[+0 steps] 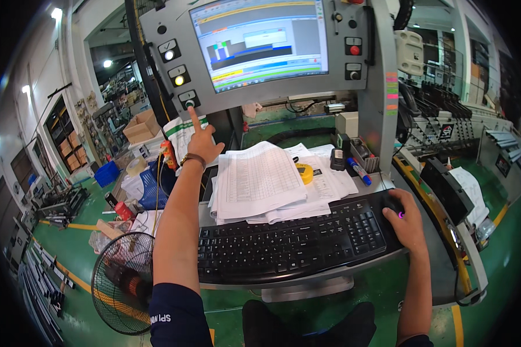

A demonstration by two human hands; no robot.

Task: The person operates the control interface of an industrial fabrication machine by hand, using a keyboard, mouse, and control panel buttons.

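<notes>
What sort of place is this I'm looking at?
Probably a factory or machine shop: there's an industrial control panel with a screen and lit push buttons, long metal bars at left, and yellow lines on the green floor.

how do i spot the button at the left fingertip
Find the grey console around the screen. Go down its left side past the white-lit button and yellow-lit button. Only at the lowest button does the left hand have its fingertip.
</notes>
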